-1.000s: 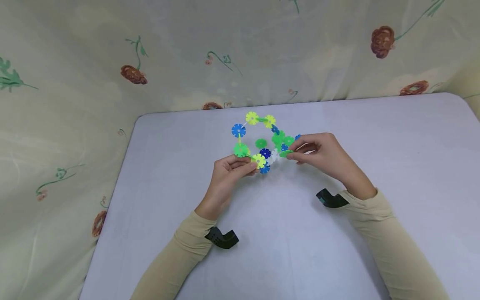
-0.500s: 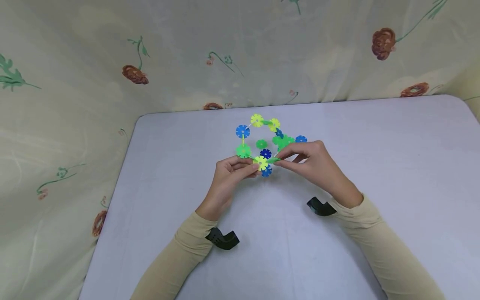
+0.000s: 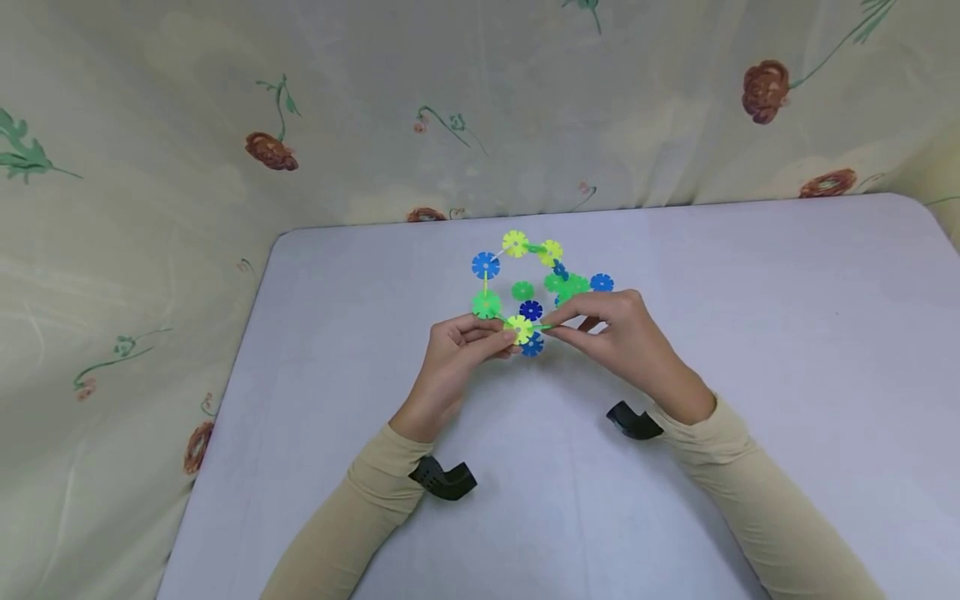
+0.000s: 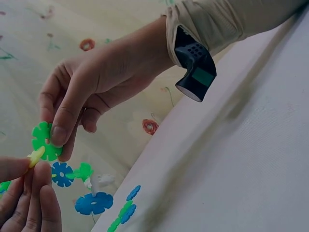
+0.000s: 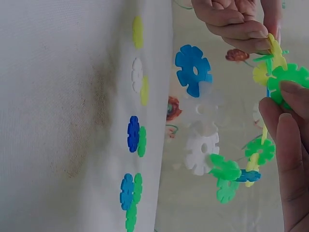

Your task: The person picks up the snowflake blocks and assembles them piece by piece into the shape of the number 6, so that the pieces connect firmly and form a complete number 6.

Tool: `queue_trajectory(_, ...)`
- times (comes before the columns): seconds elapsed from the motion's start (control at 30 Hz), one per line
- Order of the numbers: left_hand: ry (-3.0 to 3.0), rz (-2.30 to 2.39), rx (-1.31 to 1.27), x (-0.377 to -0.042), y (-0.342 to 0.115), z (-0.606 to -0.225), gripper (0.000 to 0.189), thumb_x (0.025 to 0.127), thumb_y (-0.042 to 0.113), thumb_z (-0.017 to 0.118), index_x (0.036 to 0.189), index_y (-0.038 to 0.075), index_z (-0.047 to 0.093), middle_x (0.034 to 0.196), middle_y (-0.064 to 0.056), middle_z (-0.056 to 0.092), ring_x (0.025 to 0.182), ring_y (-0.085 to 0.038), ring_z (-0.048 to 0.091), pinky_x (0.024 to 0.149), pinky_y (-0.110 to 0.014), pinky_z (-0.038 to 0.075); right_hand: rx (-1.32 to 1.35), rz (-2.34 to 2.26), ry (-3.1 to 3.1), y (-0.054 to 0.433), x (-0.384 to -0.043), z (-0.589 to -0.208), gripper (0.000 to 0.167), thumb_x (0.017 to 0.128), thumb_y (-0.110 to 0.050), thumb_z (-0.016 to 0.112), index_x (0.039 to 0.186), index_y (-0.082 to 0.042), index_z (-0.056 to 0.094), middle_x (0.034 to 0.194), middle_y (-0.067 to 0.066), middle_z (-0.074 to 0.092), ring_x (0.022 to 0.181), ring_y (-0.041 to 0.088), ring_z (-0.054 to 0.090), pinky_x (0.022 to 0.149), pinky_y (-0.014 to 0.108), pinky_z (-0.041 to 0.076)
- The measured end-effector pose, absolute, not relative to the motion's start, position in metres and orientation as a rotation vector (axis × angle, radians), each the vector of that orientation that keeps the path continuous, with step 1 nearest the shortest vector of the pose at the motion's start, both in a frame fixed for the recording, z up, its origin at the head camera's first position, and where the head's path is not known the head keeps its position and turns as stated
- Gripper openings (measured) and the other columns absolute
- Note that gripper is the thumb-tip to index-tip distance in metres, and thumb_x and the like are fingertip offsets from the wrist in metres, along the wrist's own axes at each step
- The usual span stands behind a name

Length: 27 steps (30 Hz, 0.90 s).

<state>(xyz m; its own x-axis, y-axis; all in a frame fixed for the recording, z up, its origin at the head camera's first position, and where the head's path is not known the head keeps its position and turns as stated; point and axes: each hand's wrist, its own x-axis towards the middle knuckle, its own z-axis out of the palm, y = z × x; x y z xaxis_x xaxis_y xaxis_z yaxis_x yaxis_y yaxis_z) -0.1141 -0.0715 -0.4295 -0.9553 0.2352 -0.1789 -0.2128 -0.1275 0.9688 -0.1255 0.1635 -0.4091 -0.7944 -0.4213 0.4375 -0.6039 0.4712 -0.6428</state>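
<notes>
Right grip (image 3: 624,335) pinches a green disc (image 4: 40,135), left grip (image 3: 459,354) a yellow disc (image 3: 519,330); touching, off the surface (image 3: 540,500). I'd square the 2, push straight, avoid twisting the joined chain (image 3: 481,271).

Text: none legible | labels, brands: none | numbers, signs: none

Since a second ago, the right hand (image 3: 622,333) has carried its pinched green disc (image 3: 542,327) from well right of the yellow disc (image 3: 519,330) to that disc's right edge, uncovering more of a blue disc (image 3: 602,282) farther right.
</notes>
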Motion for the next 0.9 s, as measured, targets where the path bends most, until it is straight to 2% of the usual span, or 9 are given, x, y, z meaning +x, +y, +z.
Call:
queue_trajectory(0.33, 1.873, 2.145, 0.015, -0.1142, -0.0728, -0.4283, 0.018, 0.093, 0.007, 0.075, 0.105, -0.006, 0.071, 0.085, -0.001, 0.077, 0.080, -0.015, 0.076, 0.092, -0.043, 0.063, 0.907, 1.211, -2.481, 0.1605, -0.1238, -0.4086, 0.017, 0.080, -0.002, 0.087, 0.095, -0.008, 0.082, 0.092, 0.003, 0.081, 0.082, 0.016, 0.078, 0.064, 0.026, 0.064)
queue_trajectory(0.5, 1.859, 2.142, 0.017, -0.1143, -0.0729, -0.4283, 0.016, 0.093, 0.006, 0.075, 0.104, -0.006, 0.070, 0.083, -0.001, 0.077, 0.078, -0.013, 0.076, 0.099, -0.058, 0.058, 0.916, 1.219, -2.463, 0.1591, -0.1222, -0.4100, 0.019, 0.079, 0.003, 0.086, 0.094, -0.008, 0.082, 0.091, 0.003, 0.081, 0.079, 0.015, 0.077, 0.065, 0.027, 0.064)
queue_trajectory(0.6, 1.859, 2.139, 0.014, -0.1144, -0.0730, -0.4283, 0.016, 0.093, 0.005, 0.075, 0.103, -0.006, 0.070, 0.083, -0.001, 0.077, 0.077, -0.013, 0.076, 0.100, -0.063, 0.055, 0.925, 1.220, -2.448, 0.1578, -0.1220, -0.4105, 0.021, 0.078, 0.006, 0.086, 0.093, -0.008, 0.082, 0.091, 0.003, 0.081, 0.078, 0.015, 0.076, 0.065, 0.027, 0.064)
queue_trajectory(0.7, 1.870, 2.141, 0.013, -0.1147, -0.0730, -0.4287, 0.016, 0.093, 0.005, 0.075, 0.103, -0.006, 0.070, 0.083, -0.001, 0.077, 0.077, -0.013, 0.076, 0.098, -0.059, 0.058, 0.928, 1.219, -2.436, 0.1570, -0.1225, -0.4112, 0.021, 0.078, 0.007, 0.085, 0.093, -0.008, 0.082, 0.090, 0.004, 0.081, 0.077, 0.015, 0.076, 0.065, 0.027, 0.064)
queue_trajectory(0.9, 1.867, 2.164, 0.006, -0.1147, -0.0698, -0.4296, 0.018, 0.095, 0.008, 0.073, 0.107, -0.004, 0.069, 0.090, 0.000, 0.075, 0.082, -0.012, 0.074, 0.091, -0.035, 0.063, 0.908, 1.212, -2.409, 0.1563, -0.1225, -0.4134, 0.022, 0.077, 0.007, 0.086, 0.094, -0.007, 0.081, 0.089, 0.004, 0.081, 0.078, 0.016, 0.077, 0.063, 0.024, 0.063)
